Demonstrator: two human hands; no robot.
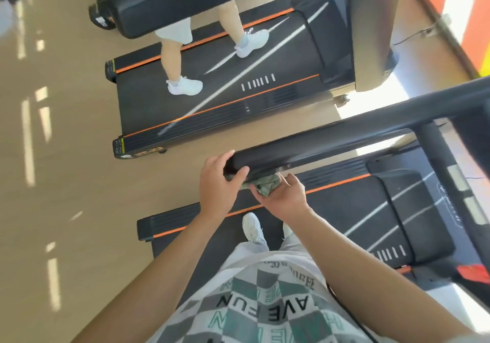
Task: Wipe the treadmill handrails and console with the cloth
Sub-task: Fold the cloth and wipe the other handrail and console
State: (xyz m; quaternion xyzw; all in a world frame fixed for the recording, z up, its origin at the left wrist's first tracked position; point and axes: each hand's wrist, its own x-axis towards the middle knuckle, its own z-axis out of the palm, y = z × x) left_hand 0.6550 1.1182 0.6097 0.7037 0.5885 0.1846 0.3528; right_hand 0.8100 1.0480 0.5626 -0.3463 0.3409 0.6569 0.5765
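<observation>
green cloth [265, 185] bunched in the right hand [285, 196], pressed under the near end of the black handrail [331, 146], left hand [217, 183] clamped round that end just beside it, and the rail's long axis runs off up-right, right hand nearer.

we count two treadmill decks [148, 109], at 12 and 4 o'clock; one handrail [331, 146] at 3 o'clock; one left hand [216, 186] and one right hand [285, 196] at 6 o'clock; one cloth [266, 185]; two white shoes [185, 86] at 12 o'clock.
</observation>
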